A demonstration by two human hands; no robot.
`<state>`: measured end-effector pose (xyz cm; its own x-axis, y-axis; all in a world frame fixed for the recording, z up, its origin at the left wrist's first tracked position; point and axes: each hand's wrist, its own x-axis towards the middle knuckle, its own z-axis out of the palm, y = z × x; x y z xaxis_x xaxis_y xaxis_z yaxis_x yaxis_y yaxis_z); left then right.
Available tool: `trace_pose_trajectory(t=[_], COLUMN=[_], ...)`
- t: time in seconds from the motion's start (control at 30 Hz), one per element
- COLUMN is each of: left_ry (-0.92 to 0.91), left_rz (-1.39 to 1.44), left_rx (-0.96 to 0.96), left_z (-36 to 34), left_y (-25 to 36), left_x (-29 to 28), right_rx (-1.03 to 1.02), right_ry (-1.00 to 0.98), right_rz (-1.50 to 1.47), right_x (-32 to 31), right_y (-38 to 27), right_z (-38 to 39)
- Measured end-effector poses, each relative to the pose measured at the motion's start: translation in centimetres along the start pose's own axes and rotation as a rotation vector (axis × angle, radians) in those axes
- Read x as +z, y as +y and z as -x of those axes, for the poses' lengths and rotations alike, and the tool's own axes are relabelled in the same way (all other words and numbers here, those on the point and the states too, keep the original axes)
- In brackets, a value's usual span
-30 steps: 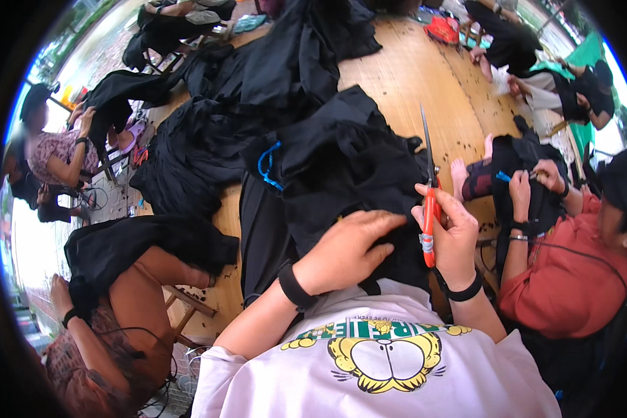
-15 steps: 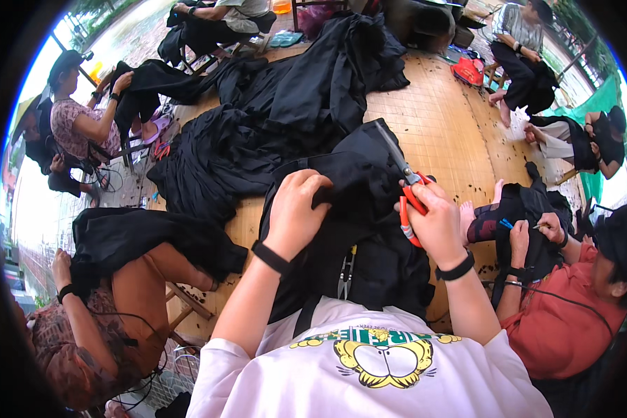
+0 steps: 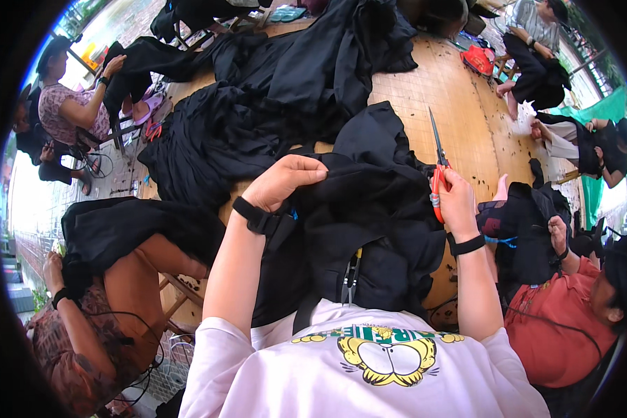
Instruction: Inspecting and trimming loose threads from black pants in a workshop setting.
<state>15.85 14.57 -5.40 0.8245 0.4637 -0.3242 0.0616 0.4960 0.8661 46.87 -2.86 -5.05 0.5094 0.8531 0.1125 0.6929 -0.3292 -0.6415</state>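
Black cloth (image 3: 369, 209) lies over my lap and spreads forward. My left hand (image 3: 285, 181) pinches a raised edge of it between thumb and fingers. In my right hand (image 3: 458, 202) is a pair of scissors (image 3: 438, 157) with red handles, its long blades together and pointing up and away from me. The scissors are beside the right edge of the cloth; whether the right fingers also touch the fabric cannot be made out. A small pair of snips (image 3: 351, 279) with yellow and black handles rests on the cloth close to my shirt.
A large heap of black cloth (image 3: 285, 90) covers the wooden boards (image 3: 446, 104) ahead, which are dotted with dark scraps. Seated people handle black fabric around me, one close at the left (image 3: 83, 327) and one close at the right (image 3: 564, 327). A red bag (image 3: 478, 60) sits far right.
My right hand has moved right, and the scissors have swung from leaning left to nearly upright. My left hand has turned and shifted slightly left, now pinching the cloth edge.
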Motion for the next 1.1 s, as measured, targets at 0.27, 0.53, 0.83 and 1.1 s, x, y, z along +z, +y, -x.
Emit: trace_pose_trajectory(t=[0.27, 0.53, 0.83, 1.1], left_ry=[-0.117, -0.058, 0.329, 0.534], left_rz=[-0.091, -0.295, -0.637, -1.21], left_rx=[0.045, 0.156, 0.302, 0.561], left_z=[0.3, 2.1, 4.1, 5.4], left_y=[-0.4, -0.4, -0.8, -3.0], left_x=[-0.7, -0.1, -0.4, 0.6], right_rx=[0.047, 0.011, -0.13, -0.027], right_ry=[-0.031, 0.008, 0.134, -0.104], right_rz=[0.053, -0.06, -0.18, -0.559], right_x=[0.7, 0.5, -3.1, -3.8], right_y=[0.3, 0.6, -5.2, -10.6], right_z=[-0.4, 0.1, 2.7, 6.2])
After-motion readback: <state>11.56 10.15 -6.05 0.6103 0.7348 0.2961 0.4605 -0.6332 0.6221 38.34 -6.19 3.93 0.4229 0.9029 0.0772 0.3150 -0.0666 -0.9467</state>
